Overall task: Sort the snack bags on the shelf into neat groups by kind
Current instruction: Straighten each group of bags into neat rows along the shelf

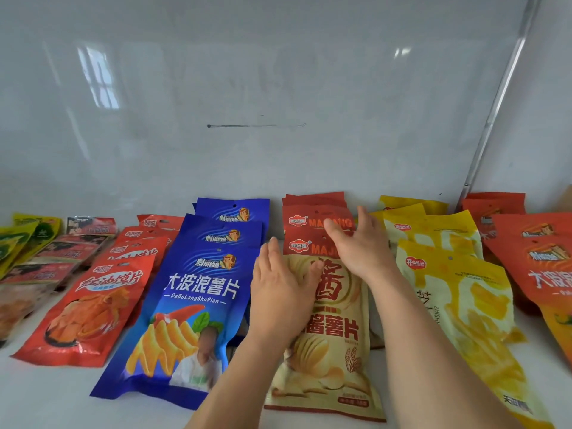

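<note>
Snack bags lie in overlapping stacks on a white shelf [55,397]. A stack of cream bags with red tops [334,342] is in the middle. My left hand [278,292] rests flat on its left edge, fingers apart. My right hand [362,243] hovers over the upper right part of that stack, palm down, fingers spread. To the left lies a stack of blue chip bags [192,298], then red bags [93,308]. On the right are yellow bags [464,292] and orange-red bags [538,261].
At the far left lie dark red bags [52,261] and green-yellow bags [18,239]. A white wall [278,88] stands right behind the stacks, with a metal rail [495,109] running up at the right. Bare shelf shows at the front left.
</note>
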`<state>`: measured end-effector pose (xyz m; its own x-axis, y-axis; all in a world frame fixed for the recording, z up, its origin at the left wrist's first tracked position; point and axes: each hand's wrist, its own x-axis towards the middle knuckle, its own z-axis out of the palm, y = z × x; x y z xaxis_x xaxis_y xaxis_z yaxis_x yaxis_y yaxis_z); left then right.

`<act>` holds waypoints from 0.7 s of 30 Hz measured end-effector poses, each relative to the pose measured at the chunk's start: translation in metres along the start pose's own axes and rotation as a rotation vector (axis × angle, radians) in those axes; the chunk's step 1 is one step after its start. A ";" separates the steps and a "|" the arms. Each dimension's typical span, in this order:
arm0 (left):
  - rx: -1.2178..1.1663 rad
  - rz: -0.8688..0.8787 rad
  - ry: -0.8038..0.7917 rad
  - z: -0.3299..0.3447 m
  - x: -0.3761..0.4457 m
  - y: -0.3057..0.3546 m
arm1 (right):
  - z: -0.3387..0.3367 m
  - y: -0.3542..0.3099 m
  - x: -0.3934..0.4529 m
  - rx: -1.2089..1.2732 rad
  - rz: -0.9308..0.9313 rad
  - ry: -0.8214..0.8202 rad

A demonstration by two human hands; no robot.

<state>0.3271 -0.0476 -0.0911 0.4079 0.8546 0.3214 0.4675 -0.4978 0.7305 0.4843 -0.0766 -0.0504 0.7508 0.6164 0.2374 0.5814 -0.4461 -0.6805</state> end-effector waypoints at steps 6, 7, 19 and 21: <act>0.353 0.153 -0.133 0.008 -0.040 0.009 | 0.014 -0.016 0.048 -0.303 -0.230 -0.144; 0.410 0.144 -0.194 0.009 -0.042 0.009 | 0.018 -0.015 0.052 -0.331 -0.223 -0.177; 0.440 0.045 -0.392 0.009 -0.022 -0.004 | 0.055 -0.008 0.077 -0.367 -0.089 -0.364; 0.445 0.044 -0.398 0.010 -0.021 -0.003 | 0.060 -0.008 0.080 -0.345 -0.072 -0.381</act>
<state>0.3247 -0.0653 -0.1058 0.6568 0.7533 0.0321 0.6920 -0.6192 0.3713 0.5208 0.0147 -0.0675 0.5748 0.8174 -0.0373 0.7453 -0.5418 -0.3886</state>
